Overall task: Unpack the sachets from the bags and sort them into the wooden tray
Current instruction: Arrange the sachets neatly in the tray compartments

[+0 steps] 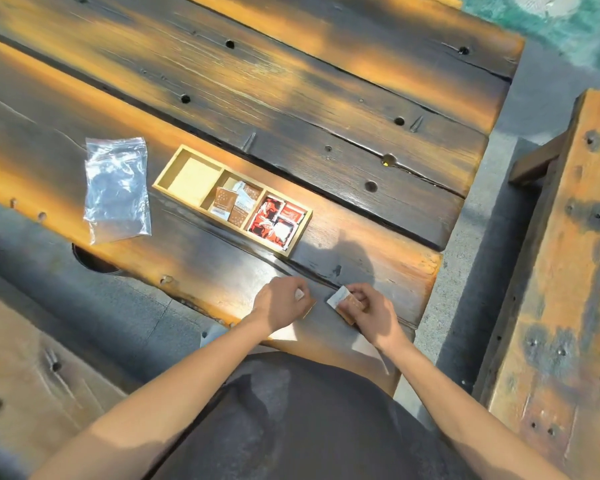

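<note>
On plank table [326,98], right hand [371,311] grips brown sachets [343,301]; left hand [281,306] pinches something unclear.

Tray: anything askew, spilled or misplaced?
Nothing stands out. The wooden tray holds red sachets in its right compartment, brown sachets in the middle and nothing in the left. None has spilled onto the table.
</note>
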{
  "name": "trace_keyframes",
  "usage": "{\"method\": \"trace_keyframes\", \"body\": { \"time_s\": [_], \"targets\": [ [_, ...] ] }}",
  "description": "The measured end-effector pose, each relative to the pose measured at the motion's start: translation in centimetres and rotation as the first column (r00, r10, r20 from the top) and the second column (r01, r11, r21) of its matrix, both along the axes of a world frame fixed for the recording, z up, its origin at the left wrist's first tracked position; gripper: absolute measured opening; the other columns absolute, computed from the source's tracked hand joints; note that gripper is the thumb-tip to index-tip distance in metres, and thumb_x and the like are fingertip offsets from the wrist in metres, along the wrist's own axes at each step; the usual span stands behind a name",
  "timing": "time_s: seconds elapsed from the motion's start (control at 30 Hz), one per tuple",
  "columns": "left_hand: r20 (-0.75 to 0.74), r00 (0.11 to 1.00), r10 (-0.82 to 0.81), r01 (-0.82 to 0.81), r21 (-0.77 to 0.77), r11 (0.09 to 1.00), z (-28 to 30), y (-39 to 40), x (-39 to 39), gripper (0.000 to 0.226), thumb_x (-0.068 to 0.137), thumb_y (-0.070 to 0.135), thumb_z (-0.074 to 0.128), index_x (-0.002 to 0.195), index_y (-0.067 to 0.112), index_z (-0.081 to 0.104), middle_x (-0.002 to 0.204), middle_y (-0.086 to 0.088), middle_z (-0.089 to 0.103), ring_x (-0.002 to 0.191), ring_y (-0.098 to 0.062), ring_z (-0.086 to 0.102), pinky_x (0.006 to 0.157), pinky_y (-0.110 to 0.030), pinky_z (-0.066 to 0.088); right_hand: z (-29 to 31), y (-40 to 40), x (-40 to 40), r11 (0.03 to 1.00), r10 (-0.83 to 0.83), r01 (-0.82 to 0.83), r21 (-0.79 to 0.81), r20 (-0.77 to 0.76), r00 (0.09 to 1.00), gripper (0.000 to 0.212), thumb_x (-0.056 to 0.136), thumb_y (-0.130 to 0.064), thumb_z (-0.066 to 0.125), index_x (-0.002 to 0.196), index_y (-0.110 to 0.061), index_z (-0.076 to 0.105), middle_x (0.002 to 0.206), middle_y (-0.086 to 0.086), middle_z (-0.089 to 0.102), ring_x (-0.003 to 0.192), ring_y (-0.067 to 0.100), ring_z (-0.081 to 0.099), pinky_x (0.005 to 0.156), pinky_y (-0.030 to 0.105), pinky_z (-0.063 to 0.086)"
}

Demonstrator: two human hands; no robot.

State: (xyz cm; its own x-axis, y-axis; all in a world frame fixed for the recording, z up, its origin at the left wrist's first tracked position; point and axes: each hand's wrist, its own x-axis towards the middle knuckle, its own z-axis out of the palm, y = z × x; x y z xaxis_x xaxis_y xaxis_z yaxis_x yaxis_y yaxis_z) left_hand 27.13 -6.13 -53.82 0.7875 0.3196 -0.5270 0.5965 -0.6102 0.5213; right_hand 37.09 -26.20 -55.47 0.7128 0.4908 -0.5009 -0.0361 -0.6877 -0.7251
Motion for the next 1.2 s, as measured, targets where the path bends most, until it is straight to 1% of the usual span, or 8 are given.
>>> {"method": "trace_keyframes", "body": {
  "time_s": [0.23, 0.37, 0.47, 0.53, 0.73, 0.87, 1.03, 1.2],
  "targets": [
    [-0.034, 0.912, 0.409, -0.401, -0.282, 0.872, 1.3, 5.8, -1.7, 0.008, 0.087, 0.027, 0.077, 0.091, 0.021, 0.076, 0.066, 0.01, 0.054, 0.064, -0.018, 0.055, 0.056, -0.026, 0.05, 1.3, 5.1, -0.1, 0.968, -0.161, 0.189, 0.162, -0.172, 0.972, 0.012, 0.095, -0.015, 0.071, 0.103, -0.024, 0.073, 0.083, -0.006, 0.077, 0.075, 0.002, 0.071, 0.071, 0.021, 0.056],
    [-0.042, 0.877, 0.479, -0.462, -0.352, 0.814, 1.8, 10.6, -2.1, 0.005, 0.085, 0.021, 0.079, 0.087, 0.023, 0.075, 0.089, -0.013, 0.076, 0.074, -0.037, 0.07, 0.063, -0.04, 0.062, 1.9, 8.7, -0.3, 0.959, -0.201, 0.238, 0.153, -0.223, 0.954, 0.013, 0.093, -0.023, 0.073, 0.106, -0.022, 0.074, 0.092, -0.002, 0.078, 0.087, 0.012, 0.074, 0.08, 0.026, 0.059],
    [-0.013, 0.844, 0.536, -0.498, -0.389, 0.775, 2.7, 14.0, -1.9, 0.006, 0.086, 0.016, 0.078, 0.089, 0.019, 0.075, 0.097, -0.01, 0.076, 0.08, -0.024, 0.068, 0.061, -0.024, 0.054, 2.3, 11.6, -0.5, 0.955, -0.207, 0.245, 0.165, -0.217, 0.954, 0.012, 0.091, -0.024, 0.074, 0.103, -0.02, 0.074, 0.092, 0.0, 0.079, 0.088, 0.015, 0.075, 0.079, 0.028, 0.058],
    [-0.018, 0.823, 0.568, -0.517, -0.44, 0.734, 3.0, 16.4, -1.6, 0.005, 0.086, 0.016, 0.077, 0.087, 0.021, 0.075, 0.101, -0.007, 0.076, 0.087, -0.023, 0.068, 0.074, -0.032, 0.055, 2.5, 13.6, -0.6, 0.945, -0.228, 0.271, 0.184, -0.226, 0.947, 0.016, 0.09, -0.026, 0.076, 0.103, -0.018, 0.073, 0.091, 0.002, 0.079, 0.087, 0.017, 0.076, 0.081, 0.032, 0.059],
    [0.033, 0.808, 0.588, -0.515, -0.445, 0.732, 2.7, 21.9, 0.0, 0.012, 0.086, 0.017, 0.078, 0.077, 0.025, 0.073, 0.097, -0.002, 0.076, 0.088, -0.024, 0.068, 0.074, -0.035, 0.05, 3.3, 20.1, -0.4, 0.938, -0.26, 0.296, 0.182, -0.195, 0.946, 0.017, 0.09, -0.023, 0.077, 0.094, -0.009, 0.067, 0.062, -0.014, 0.061, 0.062, 0.004, 0.059, 0.074, 0.028, 0.052],
    [0.089, 0.824, 0.559, -0.477, -0.423, 0.77, 2.7, 24.6, 1.1, 0.015, 0.086, 0.013, 0.077, 0.077, 0.024, 0.072, 0.084, 0.001, 0.072, 0.067, -0.011, 0.056, 0.063, -0.025, 0.043, 2.9, 24.1, 0.0, 0.93, -0.3, 0.326, 0.168, -0.164, 0.94, 0.017, 0.089, -0.019, 0.077, 0.086, -0.018, 0.061, 0.049, -0.02, 0.051, 0.05, -0.004, 0.047, 0.072, 0.025, 0.049],
    [0.089, 0.857, 0.508, -0.444, -0.376, 0.813, 1.5, 27.5, 2.5, 0.012, 0.084, 0.021, 0.079, 0.075, 0.027, 0.073, 0.089, 0.0, 0.077, 0.08, -0.018, 0.066, 0.078, -0.035, 0.051, 2.1, 27.6, 0.3, 0.934, -0.332, 0.342, 0.107, -0.096, 0.938, 0.018, 0.088, -0.026, 0.077, 0.094, -0.013, 0.067, 0.052, -0.02, 0.057, 0.055, -0.004, 0.055, 0.075, 0.033, 0.057],
    [0.115, 0.907, 0.405, -0.332, -0.398, 0.855, 1.5, 28.9, 3.9, 0.01, 0.089, 0.024, 0.075, 0.097, 0.02, 0.071, 0.091, -0.003, 0.074, 0.07, -0.027, 0.075, 0.066, -0.044, 0.064, 1.9, 30.1, 0.0, 0.937, -0.349, 0.349, 0.021, 0.001, 0.937, 0.011, 0.093, -0.026, 0.07, 0.101, -0.018, 0.069, 0.083, -0.006, 0.072, 0.077, 0.011, 0.069, 0.069, 0.028, 0.057]
  ]
}}
